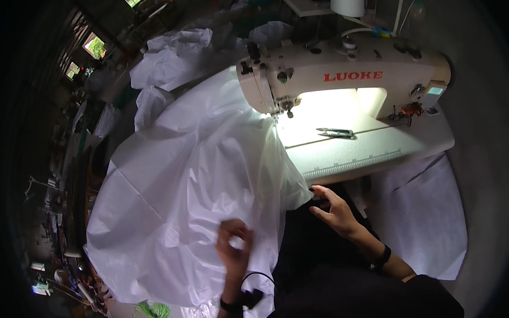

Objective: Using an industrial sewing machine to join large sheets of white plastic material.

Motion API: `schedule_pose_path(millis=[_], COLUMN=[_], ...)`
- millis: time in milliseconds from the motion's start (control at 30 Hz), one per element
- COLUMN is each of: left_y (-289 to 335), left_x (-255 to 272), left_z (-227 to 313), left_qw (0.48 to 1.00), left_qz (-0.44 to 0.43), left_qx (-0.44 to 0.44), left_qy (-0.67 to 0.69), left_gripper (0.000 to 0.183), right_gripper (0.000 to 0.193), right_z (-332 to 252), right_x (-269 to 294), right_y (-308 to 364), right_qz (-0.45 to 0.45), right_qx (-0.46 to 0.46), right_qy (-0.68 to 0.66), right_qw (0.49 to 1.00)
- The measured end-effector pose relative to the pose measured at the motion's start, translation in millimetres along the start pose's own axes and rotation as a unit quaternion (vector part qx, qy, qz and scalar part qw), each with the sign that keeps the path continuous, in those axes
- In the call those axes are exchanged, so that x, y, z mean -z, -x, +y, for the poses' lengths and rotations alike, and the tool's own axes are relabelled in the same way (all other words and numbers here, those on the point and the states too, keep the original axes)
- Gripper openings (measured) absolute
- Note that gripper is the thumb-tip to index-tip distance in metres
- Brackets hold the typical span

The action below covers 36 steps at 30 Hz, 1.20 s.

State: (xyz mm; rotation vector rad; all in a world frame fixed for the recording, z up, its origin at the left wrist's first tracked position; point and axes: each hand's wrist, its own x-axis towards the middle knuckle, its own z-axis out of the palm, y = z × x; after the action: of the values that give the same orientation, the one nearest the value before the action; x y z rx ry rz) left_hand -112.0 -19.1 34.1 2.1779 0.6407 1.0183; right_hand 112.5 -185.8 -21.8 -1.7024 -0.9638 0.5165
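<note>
A big sheet of white, slightly shiny fabric (171,179) spreads in folds from under the needle area of a sewing machine (307,67) down over the left side. In front of this fabric is my left hand (234,244), a little blurred, its thumb and fingers curled into a ring; whether anything is pinched there is hidden. My right hand (336,211) is at the front edge of the machine bed, thumb and fingers apart. Its fingertips are close to the fabric's right corner; I cannot tell if they touch.
Thread snips (336,133) lie on the lit machine bed (349,153), which has a ruler scale along its front. More white fabric hangs on the right (419,215) and lies heaped behind the machine (175,58). Green strands (153,310) are at the lower left.
</note>
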Motion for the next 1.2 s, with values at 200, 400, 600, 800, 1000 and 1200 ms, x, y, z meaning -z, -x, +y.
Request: schedule_pose_path(millis=[200, 400, 600, 800, 1000, 1200], left_y=[73.5, 92.2, 95.5, 69.3, 67.6, 70.5], left_x=[-60.9, -33.1, 10.2, 1.8, 4.3, 10.0], left_z=[11.5, -19.3, 3.6, 52.8, 46.2, 37.8], left_qw=[0.967, 0.976, 0.905, 0.847, 0.818, 0.836], left_qz=[-0.065, -0.071, -0.208, -0.15, -0.06, 0.002], left_qx=[0.048, 0.078, 0.357, 0.402, 0.406, 0.383], left_qy=[-0.243, -0.191, 0.102, 0.315, 0.402, 0.393], left_gripper=[0.072, 0.034, 0.018, 0.033, 0.021, 0.008], right_gripper=[0.031, 0.026, 0.024, 0.028, 0.019, 0.027], right_z=[12.9, 6.6, -31.1, -70.1, -41.7, -34.1], right_x=[-21.4, -2.2, 21.4, -12.4, -23.9, -9.1], right_y=[4.4, 63.6, 63.4, 44.5, 37.2, 45.4], right_qz=[-0.137, -0.186, -0.06, -0.195, -0.277, -0.266], right_qx=[-0.006, -0.228, -0.014, -0.14, -0.165, -0.184], right_qy=[0.036, -0.314, 0.093, -0.258, -0.284, -0.14], right_qw=[0.99, 0.902, 0.994, 0.936, 0.903, 0.936])
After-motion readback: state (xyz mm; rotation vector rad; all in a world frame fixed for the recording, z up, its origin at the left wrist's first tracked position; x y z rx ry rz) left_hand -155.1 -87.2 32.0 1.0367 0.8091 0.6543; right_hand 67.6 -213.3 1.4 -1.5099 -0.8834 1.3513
